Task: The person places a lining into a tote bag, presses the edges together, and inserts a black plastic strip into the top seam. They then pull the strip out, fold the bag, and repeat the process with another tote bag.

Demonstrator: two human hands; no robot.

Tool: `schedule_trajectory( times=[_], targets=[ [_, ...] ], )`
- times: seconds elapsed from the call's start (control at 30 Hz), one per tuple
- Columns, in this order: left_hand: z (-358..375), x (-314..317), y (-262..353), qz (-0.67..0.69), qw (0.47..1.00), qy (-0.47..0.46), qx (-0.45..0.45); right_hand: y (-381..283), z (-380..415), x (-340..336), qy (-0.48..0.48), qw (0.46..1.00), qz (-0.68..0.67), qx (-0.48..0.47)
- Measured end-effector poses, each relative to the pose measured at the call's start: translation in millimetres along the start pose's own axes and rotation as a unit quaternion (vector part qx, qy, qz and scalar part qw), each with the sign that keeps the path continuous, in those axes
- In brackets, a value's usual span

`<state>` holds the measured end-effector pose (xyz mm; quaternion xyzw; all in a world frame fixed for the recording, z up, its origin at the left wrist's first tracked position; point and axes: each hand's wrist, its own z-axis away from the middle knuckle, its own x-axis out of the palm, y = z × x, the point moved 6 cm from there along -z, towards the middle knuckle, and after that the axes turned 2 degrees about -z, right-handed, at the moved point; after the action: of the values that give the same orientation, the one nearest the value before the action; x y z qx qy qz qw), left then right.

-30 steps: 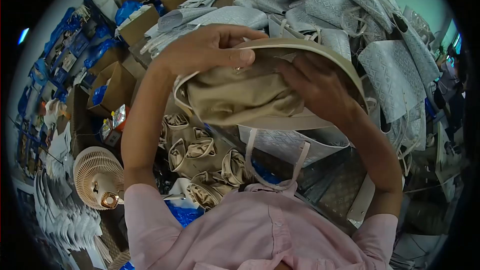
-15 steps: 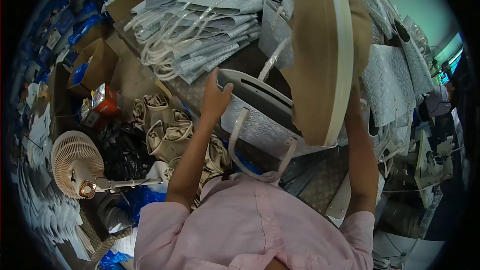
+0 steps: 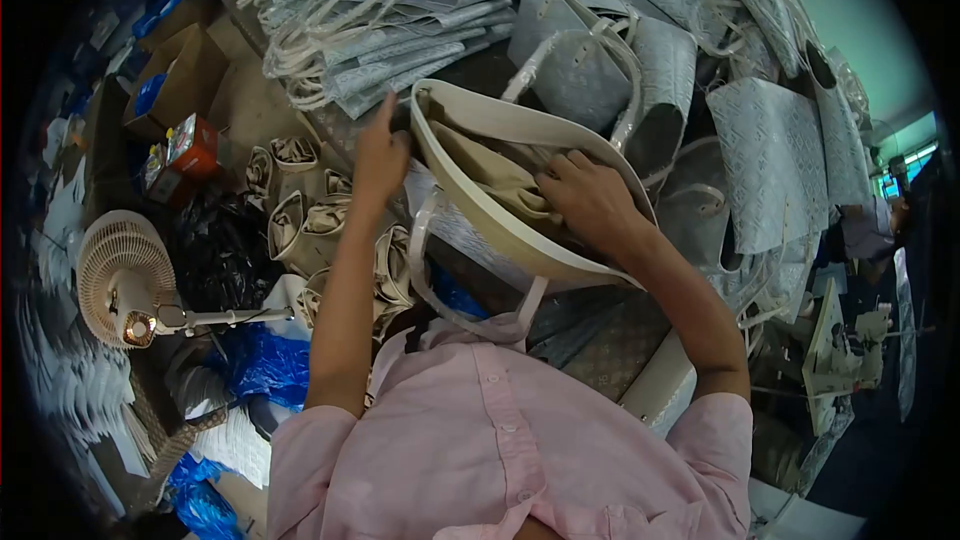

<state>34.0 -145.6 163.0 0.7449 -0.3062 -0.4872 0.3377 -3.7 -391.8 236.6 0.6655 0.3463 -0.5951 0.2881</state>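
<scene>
A beige lining (image 3: 490, 175) with a pale rim sits at the mouth of a grey patterned bag (image 3: 465, 235), its opening facing up. My right hand (image 3: 590, 195) is inside that opening, fingers curled on the lining's cloth. At the left end of the rim is my left hand (image 3: 382, 155), index finger pointing up and the other fingers bent; whether it grips the edge is unclear. One pale strap (image 3: 425, 250) of the bag hangs toward my shirt, and another stands up behind the rim.
Flat patterned bag pieces (image 3: 420, 30) are stacked behind on the left. More grey bags (image 3: 770, 160) crowd the right side. Rolled beige linings (image 3: 300, 215), a fan (image 3: 125, 270) and an orange box (image 3: 195, 145) lie to the left. A machine (image 3: 845, 355) stands far right.
The beige lining has come down from its raised, upright position onto the bag's mouth. My right hand, hidden behind it before, now shows inside the opening. The view has shifted somewhat.
</scene>
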Motion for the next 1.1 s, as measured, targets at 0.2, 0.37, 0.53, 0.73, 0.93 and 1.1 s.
schedule_trajectory(
  times=[0.2,0.37,0.53,0.73,0.93,1.1],
  targets=[
    [2,7,8,0.059,0.998,0.034,-0.007,7,-7,-57,-0.013,0.973,-0.232,-0.014],
    [3,8,11,0.058,0.997,0.049,0.019,-8,-70,-43,-0.076,0.981,-0.175,0.039],
    [6,-1,22,0.082,0.993,0.085,-0.011,-22,-89,-51,-0.254,0.823,-0.504,0.064],
    [-6,-3,15,0.120,0.988,0.045,-0.082,1,-135,0,-0.116,0.963,-0.201,0.138],
    [-2,-6,-13,0.252,0.947,-0.027,-0.199,-18,-113,7,-0.187,0.965,-0.157,0.097],
    [2,-14,-9,0.230,0.968,0.031,-0.092,-18,-123,13,-0.135,0.969,-0.175,0.108]
  ],
)
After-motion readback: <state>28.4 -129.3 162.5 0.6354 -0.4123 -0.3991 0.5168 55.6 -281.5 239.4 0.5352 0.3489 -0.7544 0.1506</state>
